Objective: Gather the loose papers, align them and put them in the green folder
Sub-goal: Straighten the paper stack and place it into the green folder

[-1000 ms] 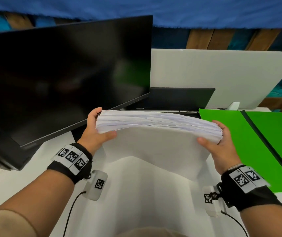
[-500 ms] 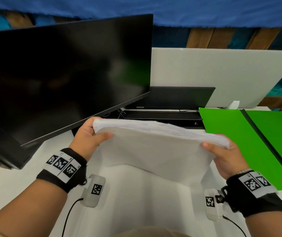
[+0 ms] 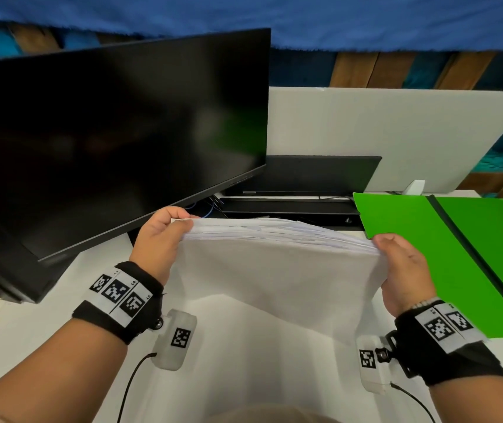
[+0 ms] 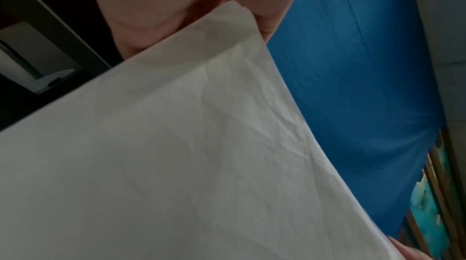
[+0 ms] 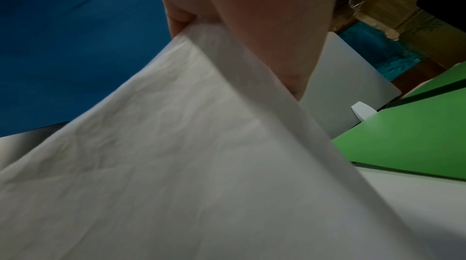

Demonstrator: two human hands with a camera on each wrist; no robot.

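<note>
A person's left hand (image 3: 158, 239) and right hand (image 3: 403, 270) hold a thick stack of white, lightly creased paper sheets (image 3: 277, 264) upright above a white desk (image 3: 27, 328), each hand pinching one upper corner with the thumb on the near face and the fingers curled behind. The stack stands between the hands, just in front of a large black monitor (image 3: 106, 141), its top edge fanned into uneven layers, which suggests the aligning is not finished. The sheets look light singly but weighty together, limp enough to sag between the grips and smooth enough to slide on one another; a hold on the two side edges, with the lower edge tapped on the desk, would probably square them best. To the right, near the right hand, the bright green card folder with a dark spine (image 3: 445, 254) lies open and flat on the desk, both leaves bare, with no paper in it. Behind it stand a closed black laptop (image 3: 305, 175) and a white partition panel (image 3: 396, 132). The wrist views show only thumbs on paper
</note>
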